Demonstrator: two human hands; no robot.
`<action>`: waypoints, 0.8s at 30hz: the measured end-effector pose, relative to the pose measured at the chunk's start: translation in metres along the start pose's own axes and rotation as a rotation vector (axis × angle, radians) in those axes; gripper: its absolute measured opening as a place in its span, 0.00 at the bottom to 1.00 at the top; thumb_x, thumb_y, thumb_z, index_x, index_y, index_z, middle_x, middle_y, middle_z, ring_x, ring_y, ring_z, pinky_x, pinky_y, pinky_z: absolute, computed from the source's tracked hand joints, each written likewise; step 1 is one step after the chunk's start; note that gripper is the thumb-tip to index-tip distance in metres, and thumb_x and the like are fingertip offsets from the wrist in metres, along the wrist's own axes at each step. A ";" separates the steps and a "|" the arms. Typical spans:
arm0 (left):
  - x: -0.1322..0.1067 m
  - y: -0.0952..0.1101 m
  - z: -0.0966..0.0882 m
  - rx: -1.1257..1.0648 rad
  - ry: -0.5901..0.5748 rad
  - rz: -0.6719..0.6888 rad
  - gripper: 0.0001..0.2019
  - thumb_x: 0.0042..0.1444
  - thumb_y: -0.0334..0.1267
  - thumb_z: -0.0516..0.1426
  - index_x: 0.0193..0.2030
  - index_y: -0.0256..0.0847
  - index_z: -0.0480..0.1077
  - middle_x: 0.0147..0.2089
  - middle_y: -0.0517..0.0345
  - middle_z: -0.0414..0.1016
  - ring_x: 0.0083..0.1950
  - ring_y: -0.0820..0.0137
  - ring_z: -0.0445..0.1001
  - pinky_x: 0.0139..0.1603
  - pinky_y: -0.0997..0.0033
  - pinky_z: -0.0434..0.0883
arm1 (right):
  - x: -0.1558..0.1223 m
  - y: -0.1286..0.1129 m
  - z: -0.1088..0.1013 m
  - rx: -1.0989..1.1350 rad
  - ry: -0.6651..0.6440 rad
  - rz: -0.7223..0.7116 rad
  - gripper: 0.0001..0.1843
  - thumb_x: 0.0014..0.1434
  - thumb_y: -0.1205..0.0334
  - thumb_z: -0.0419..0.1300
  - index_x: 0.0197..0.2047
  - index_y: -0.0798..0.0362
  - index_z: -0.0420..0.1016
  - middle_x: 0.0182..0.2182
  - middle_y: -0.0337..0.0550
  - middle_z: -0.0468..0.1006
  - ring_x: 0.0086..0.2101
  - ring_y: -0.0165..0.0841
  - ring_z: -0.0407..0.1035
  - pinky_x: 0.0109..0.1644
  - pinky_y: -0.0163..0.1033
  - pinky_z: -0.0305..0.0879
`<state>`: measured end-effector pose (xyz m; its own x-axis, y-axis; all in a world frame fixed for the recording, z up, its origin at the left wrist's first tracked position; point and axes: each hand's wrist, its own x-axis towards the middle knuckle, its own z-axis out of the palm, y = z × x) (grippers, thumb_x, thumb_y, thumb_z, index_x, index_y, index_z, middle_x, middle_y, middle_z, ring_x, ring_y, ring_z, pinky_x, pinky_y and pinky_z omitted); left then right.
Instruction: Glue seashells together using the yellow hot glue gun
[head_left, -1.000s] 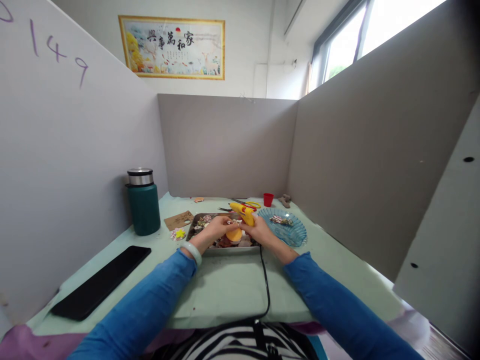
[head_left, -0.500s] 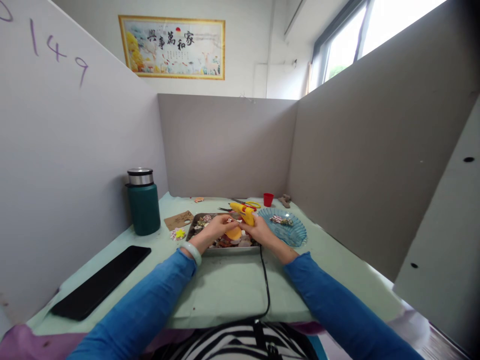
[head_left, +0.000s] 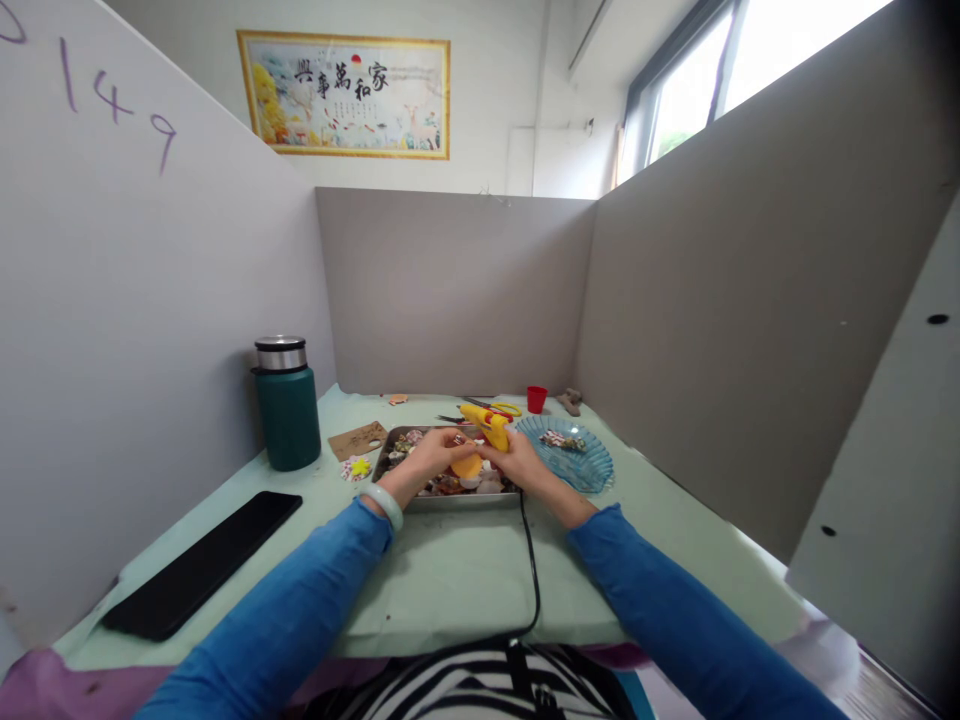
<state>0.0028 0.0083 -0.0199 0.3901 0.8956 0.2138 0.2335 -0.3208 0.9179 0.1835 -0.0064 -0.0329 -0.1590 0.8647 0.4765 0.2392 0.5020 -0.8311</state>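
My right hand [head_left: 519, 464] is wrapped round a yellow hot glue gun [head_left: 486, 424], whose nozzle points left. A black cord [head_left: 534, 570] runs down from near that hand to the table's front edge. My left hand [head_left: 429, 460] is closed, its fingertips pinching a small white-and-dark piece [head_left: 458, 439], too small to name. Just under the fingertips of both hands is a flat, round orange piece [head_left: 466, 468]; which fingers bear it I cannot tell. Below lies a metal tray [head_left: 457, 504] full of shells and pebbles, partly covered by my hands.
Right of the tray is a blue glass plate [head_left: 596, 468] bearing small decorated pieces. Scissors [head_left: 508, 409] and a red cup [head_left: 536, 399] stand behind. To the left are a brown card [head_left: 349, 443], a yellow-flowered piece [head_left: 358, 468], a green bottle [head_left: 288, 415] and a black phone [head_left: 206, 565].
The fingertips of my left hand have shifted slightly, and the small piece at them shows more clearly. The glue gun and my right hand stay almost in place.
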 end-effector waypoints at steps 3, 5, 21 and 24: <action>-0.001 0.002 0.000 -0.017 0.004 -0.007 0.21 0.44 0.54 0.63 0.33 0.35 0.71 0.28 0.57 0.72 0.27 0.72 0.70 0.24 0.76 0.65 | 0.001 0.002 0.001 0.020 0.004 0.001 0.18 0.49 0.52 0.66 0.39 0.54 0.74 0.23 0.39 0.70 0.26 0.33 0.66 0.27 0.36 0.63; -0.002 0.002 0.000 -0.020 0.011 -0.016 0.21 0.44 0.54 0.63 0.33 0.36 0.70 0.27 0.58 0.72 0.27 0.72 0.70 0.23 0.76 0.65 | 0.001 0.002 0.001 0.030 0.005 0.005 0.18 0.48 0.52 0.66 0.39 0.54 0.74 0.22 0.38 0.70 0.24 0.32 0.65 0.26 0.36 0.62; -0.006 0.011 0.001 -0.146 0.076 -0.081 0.21 0.43 0.51 0.66 0.34 0.35 0.70 0.29 0.56 0.73 0.29 0.70 0.72 0.26 0.72 0.71 | -0.001 -0.001 0.001 0.040 0.043 0.013 0.17 0.50 0.55 0.65 0.41 0.55 0.74 0.23 0.39 0.70 0.21 0.29 0.62 0.25 0.36 0.61; -0.004 0.008 0.000 -0.156 0.110 -0.102 0.20 0.43 0.50 0.66 0.33 0.35 0.70 0.28 0.56 0.72 0.27 0.71 0.71 0.24 0.73 0.70 | -0.001 -0.001 0.002 0.087 0.050 0.000 0.17 0.50 0.55 0.64 0.42 0.54 0.73 0.23 0.38 0.71 0.20 0.28 0.60 0.23 0.35 0.60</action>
<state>0.0035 0.0021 -0.0133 0.2700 0.9520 0.1444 0.1226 -0.1827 0.9755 0.1817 -0.0076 -0.0333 -0.1109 0.8656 0.4883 0.1551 0.5003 -0.8518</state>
